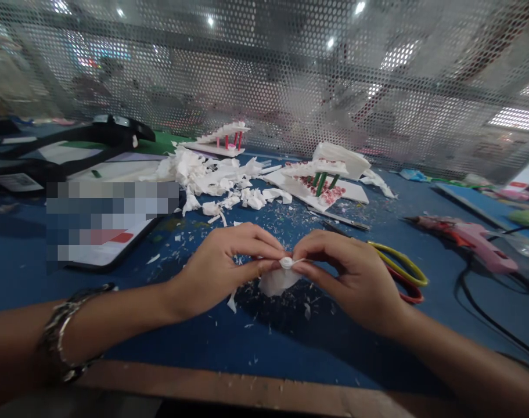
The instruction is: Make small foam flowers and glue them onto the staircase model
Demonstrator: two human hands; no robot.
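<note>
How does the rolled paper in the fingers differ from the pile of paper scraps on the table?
Pose: the rolled paper is pinched between the left hand and the right hand, while the scrap pile lies on the blue table.
Shape: the rolled paper is coiled at its top; the scrap pile is torn and crumpled.
Size: the rolled paper is smaller than the scrap pile.
Both are white.

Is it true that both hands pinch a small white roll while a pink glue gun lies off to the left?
Not quite: the pink glue gun lies off to the right, as the head view shows. The left hand and right hand do pinch the white roll.
</note>
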